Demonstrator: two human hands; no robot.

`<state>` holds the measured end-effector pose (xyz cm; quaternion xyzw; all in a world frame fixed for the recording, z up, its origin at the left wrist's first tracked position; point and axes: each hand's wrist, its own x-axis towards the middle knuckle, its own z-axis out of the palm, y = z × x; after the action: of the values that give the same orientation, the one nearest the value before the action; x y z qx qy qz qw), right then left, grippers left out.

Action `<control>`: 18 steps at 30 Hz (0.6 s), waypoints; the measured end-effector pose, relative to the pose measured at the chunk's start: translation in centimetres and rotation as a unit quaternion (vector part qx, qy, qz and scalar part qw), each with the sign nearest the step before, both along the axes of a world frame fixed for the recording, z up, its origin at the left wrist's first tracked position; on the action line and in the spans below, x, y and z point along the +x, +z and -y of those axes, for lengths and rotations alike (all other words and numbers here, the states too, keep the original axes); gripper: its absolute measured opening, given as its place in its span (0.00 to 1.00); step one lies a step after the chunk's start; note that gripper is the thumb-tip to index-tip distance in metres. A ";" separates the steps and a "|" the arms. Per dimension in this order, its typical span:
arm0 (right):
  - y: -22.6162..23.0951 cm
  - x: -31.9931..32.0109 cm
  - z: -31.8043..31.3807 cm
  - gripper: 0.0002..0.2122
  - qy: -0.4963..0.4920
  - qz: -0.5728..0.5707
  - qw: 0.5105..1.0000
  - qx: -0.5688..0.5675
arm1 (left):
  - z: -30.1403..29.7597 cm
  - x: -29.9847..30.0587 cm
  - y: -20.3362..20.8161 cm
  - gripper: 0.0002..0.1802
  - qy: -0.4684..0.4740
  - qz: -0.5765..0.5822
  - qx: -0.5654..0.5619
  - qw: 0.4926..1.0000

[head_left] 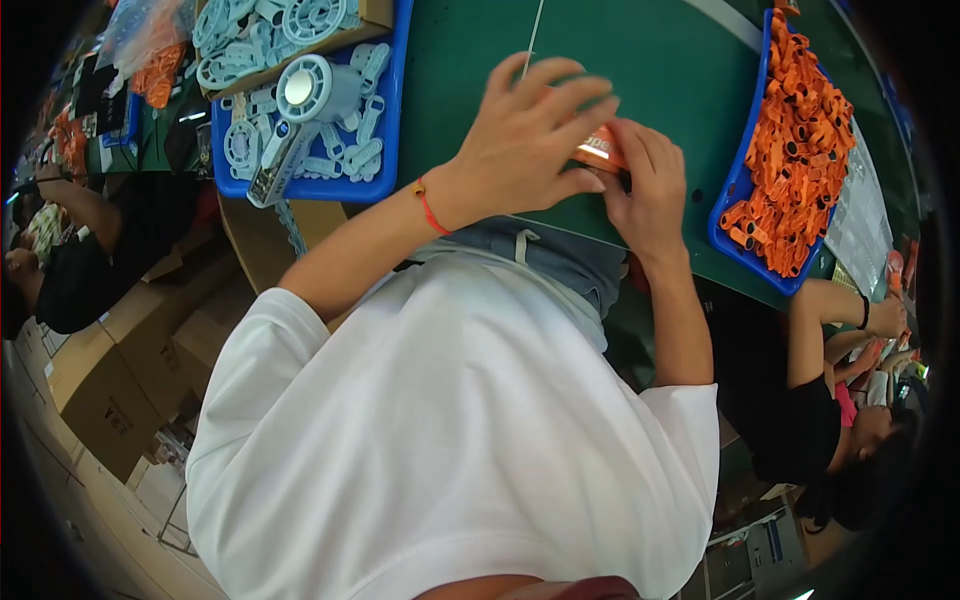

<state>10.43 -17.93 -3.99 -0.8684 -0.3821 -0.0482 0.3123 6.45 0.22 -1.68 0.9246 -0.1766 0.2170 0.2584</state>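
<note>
An orange plastic part (598,150) with a shiny, light-lettered face sits at the near edge of the green table, partly hidden by my hands. The fingers and thumb of my right hand (652,185) close round its right side. Over its left side reaches my left hand (525,145), palm down, its fingers spread and slightly smeared by motion. A bit of orange shows between those fingers; whether they touch the part I cannot tell. A red string bracelet (431,207) circles my left wrist.
On the right stands a blue tray (735,190) heaped with small orange parts (795,140). A blue tray (392,110) at left holds light-blue plastic pieces, a round fan-like unit (312,95) and a cardboard box. A thin white cord (534,40) crosses the green table (450,60). Other people work at both sides.
</note>
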 end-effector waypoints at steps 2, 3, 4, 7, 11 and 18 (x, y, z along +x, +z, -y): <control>1.1 -1.0 -0.3 0.26 -0.065 -0.204 0.971 0.107 | -1.0 -0.7 0.1 0.29 0.105 0.074 -0.152 0.980; 1.3 -1.7 -0.7 0.27 -0.099 -0.334 0.918 0.190 | -0.6 -1.6 -0.8 0.32 0.157 0.046 -0.356 0.920; 1.4 -2.6 -1.0 0.25 -0.078 -0.430 0.843 0.314 | -0.1 -2.1 -0.8 0.32 0.114 -0.037 -0.495 0.860; 3.7 -3.1 -1.9 0.27 -0.052 -0.514 0.773 0.368 | 0.8 -2.7 -0.2 0.30 -0.023 -0.249 -0.624 0.740; 3.2 -2.7 -2.1 0.27 -0.064 -0.553 0.730 0.396 | 1.8 -1.3 0.7 0.31 -0.051 -0.303 -0.594 0.744; 7.4 2.4 2.2 0.20 -0.129 -0.150 0.980 0.027 | 1.3 5.5 2.4 0.19 0.072 -0.328 -0.625 0.705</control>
<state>12.87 -20.16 3.39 -0.8990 -0.2140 0.0320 0.3807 11.92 -1.04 0.71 0.5736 0.1626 -0.0209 0.8025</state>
